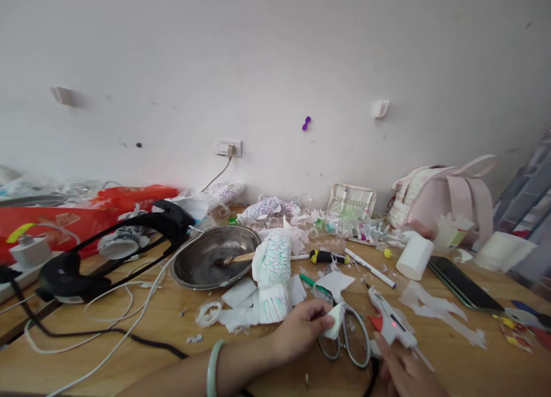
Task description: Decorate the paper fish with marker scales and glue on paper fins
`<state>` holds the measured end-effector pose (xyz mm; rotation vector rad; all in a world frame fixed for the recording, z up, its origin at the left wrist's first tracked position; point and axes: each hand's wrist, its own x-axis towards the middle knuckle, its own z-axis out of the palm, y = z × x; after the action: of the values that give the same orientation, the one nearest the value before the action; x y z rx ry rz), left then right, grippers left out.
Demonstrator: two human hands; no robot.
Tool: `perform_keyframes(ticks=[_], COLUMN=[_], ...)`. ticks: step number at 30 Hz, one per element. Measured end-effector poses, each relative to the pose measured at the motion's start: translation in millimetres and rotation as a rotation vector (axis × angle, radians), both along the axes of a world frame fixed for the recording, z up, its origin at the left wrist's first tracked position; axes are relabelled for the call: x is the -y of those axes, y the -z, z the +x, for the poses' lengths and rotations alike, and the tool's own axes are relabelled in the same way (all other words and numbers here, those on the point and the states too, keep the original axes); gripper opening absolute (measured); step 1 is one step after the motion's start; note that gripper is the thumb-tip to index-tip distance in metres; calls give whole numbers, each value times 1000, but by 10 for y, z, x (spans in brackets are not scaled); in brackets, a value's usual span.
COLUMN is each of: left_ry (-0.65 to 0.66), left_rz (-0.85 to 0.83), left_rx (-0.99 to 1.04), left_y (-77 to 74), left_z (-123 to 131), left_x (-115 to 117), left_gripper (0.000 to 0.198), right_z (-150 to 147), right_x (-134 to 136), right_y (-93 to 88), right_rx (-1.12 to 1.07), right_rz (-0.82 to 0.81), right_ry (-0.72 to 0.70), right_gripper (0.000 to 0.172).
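My left hand, a pale green bangle on its wrist, pinches a small folded piece of white paper between thumb and fingers. Right beside that paper are the grey handles of a pair of scissors. My right hand is at the lower right with its fingers stretched out, close to a white hot glue gun with a red light on it. Whether a fingertip touches the glue gun I cannot tell. A white paper roll drawn with green and purple scales lies beyond my left hand.
A metal bowl with a brush stands left of the paper roll. A black headset-like device and cables lie left. A marker, a white cup-like roll, a phone and a pink backpack are right.
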<state>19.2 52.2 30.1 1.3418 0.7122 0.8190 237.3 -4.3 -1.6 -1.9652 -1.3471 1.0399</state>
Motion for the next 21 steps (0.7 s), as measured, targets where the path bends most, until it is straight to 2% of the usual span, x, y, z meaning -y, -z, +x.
perform_keyframes(ticks=[4,8,10,15,19,21], left_ry=[-3,-7,-20,-28,-21,-30], left_rz=[32,50,62,55,10,-7], left_rx=[-31,1,9,66,127,141], left_y=[6,26,33,35,40,43], left_z=[1,-6,-8,2,19,22], left_x=[11,8,7,12,6,-2], left_gripper=[47,43,42,45,52,52], right_z=[47,-40,-61,8,47,32], right_x=[-121,-231,-280,-334,-279,-252], right_y=[-74,-186,-210,-107,-38,-53], right_rx=[51,124,123,76,14,-60], right_rz=[0,89,80,65,133,208], right_ry=[61,88,102,136,150,226], right_gripper=[46,43,43,42,40,37])
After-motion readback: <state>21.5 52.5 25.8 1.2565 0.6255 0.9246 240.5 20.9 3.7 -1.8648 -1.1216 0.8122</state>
